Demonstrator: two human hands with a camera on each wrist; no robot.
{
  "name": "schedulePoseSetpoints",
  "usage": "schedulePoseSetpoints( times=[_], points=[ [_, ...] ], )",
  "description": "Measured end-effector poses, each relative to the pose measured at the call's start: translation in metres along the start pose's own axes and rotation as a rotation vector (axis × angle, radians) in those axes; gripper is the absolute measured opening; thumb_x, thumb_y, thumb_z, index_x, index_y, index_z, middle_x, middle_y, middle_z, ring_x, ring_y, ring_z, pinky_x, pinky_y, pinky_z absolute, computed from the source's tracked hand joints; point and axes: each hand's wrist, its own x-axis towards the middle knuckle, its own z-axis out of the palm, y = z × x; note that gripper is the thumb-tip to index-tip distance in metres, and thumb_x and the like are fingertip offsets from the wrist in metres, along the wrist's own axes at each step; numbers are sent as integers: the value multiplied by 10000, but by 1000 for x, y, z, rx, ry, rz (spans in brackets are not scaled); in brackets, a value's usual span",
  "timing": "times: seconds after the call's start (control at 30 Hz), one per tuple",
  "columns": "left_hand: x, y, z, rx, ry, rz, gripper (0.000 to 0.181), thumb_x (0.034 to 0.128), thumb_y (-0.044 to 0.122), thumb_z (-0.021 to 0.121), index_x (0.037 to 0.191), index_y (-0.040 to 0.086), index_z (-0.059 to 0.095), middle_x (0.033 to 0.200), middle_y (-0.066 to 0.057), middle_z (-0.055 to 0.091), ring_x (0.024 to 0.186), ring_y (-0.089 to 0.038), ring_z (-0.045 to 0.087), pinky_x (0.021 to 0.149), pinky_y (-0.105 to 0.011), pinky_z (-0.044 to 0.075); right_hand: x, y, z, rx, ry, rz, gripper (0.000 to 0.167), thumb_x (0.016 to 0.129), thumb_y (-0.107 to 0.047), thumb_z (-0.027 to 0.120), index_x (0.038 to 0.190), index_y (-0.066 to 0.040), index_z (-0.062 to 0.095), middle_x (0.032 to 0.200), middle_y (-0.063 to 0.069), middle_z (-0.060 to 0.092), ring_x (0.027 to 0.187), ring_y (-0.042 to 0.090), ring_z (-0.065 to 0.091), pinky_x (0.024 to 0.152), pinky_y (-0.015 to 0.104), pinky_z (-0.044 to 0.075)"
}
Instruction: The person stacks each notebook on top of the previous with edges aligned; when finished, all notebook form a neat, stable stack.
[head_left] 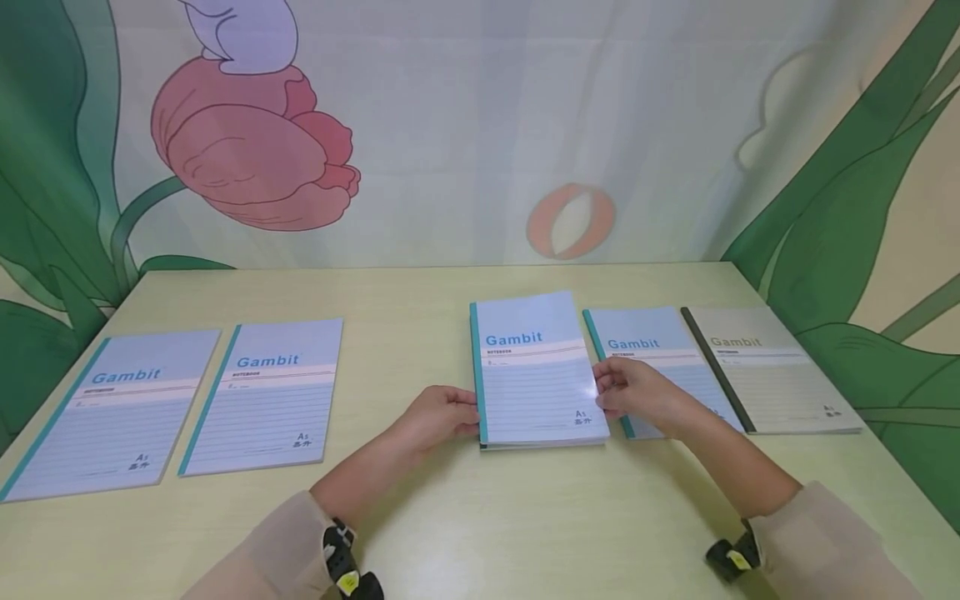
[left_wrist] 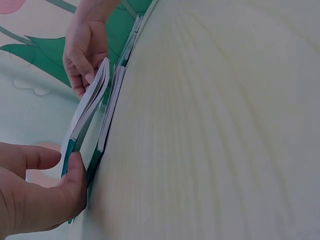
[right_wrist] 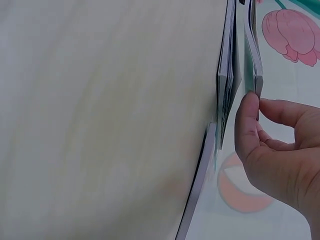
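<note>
A light blue Gambit notebook (head_left: 534,375) with a teal spine is held between both hands, tilted slightly above other notebooks beneath it. At its spine edge, my left hand (head_left: 437,417) grips it between thumb and fingers. The opposite page edge is pinched by my right hand (head_left: 637,390). Both wrist views reveal a gap between this held notebook (left_wrist: 91,102) and the lower notebooks (right_wrist: 227,75); its pages bow a little. How many lie underneath cannot be told. My right hand partly covers another blue notebook (head_left: 637,325) to the right.
Two blue notebooks lie apart on the left, one at the far left (head_left: 112,417) and one nearer the middle (head_left: 262,400). A grey notebook (head_left: 776,375) with a dark spine lies at the right. The pale wooden table (head_left: 480,525) meets a printed curtain (head_left: 435,142) behind.
</note>
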Motion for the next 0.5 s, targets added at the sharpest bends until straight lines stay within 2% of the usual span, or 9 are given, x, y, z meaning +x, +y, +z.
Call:
schedulePoseSetpoints(
  times=[0.33, 0.5],
  points=[
    [-1, 1, 0, -8, -18, -16, 271, 887, -45, 532, 1136, -150, 514, 1033, -196, 613, 898, -253, 620, 868, -353, 482, 2, 0, 0, -6, -4, 17, 360, 876, 49, 512, 1192, 158, 377, 943, 139, 464, 783, 207, 508, 742, 335, 508],
    [-1, 1, 0, 26, -31, -18, 306, 891, -15, 531, 1167, -146, 513, 1045, -177, 620, 890, -227, 610, 879, -349, 474, 4, 1, 0, -17, 0, 32, 356, 878, 56, 510, 1194, 161, 383, 949, 143, 474, 787, 198, 518, 739, 336, 514]
  ],
)
